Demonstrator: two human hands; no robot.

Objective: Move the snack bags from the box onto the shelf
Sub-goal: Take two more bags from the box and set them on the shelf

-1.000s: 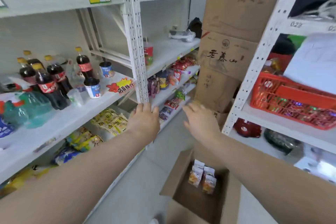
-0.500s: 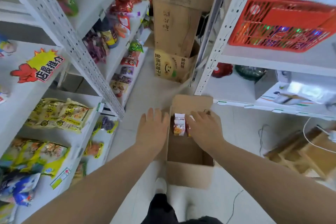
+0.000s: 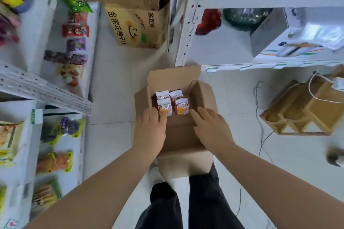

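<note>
**Both hands lowered to the box; no bag taken yet**

Since half a second ago both of my hands have come down and forward over the box, and my view has tipped further down, so all four snack bags now show.

Findings:
- The box stands open on the floor at my feet, flaps folded out. That leaves clear entry from above.
- The snack bags stand upright in two pairs against the far-left corner of the box. The rest of the box bottom is bare cardboard.
- My left hand lies over the left wall of the box. Its grip is spread, fingers straight, with the tips at the lower edge of the near-left bag. I cannot tell whether they touch it.
- My right hand is inside the box, right of the bags. Its grip is also spread, and its fingertips are just beside the near-right bag.
- Neither hand holds anything.
- The shelf stands left of the box, already stocked with other packets.
- A printed carton sits beyond the box.

Assessment: my hands flank the near pair, which suggests one bag per hand or a two-handed scoop. The task is at the pick-up step, and all four bags I can see are still in the box. The bags are light and stand close together, so closing on one may tip its neighbour.
</note>
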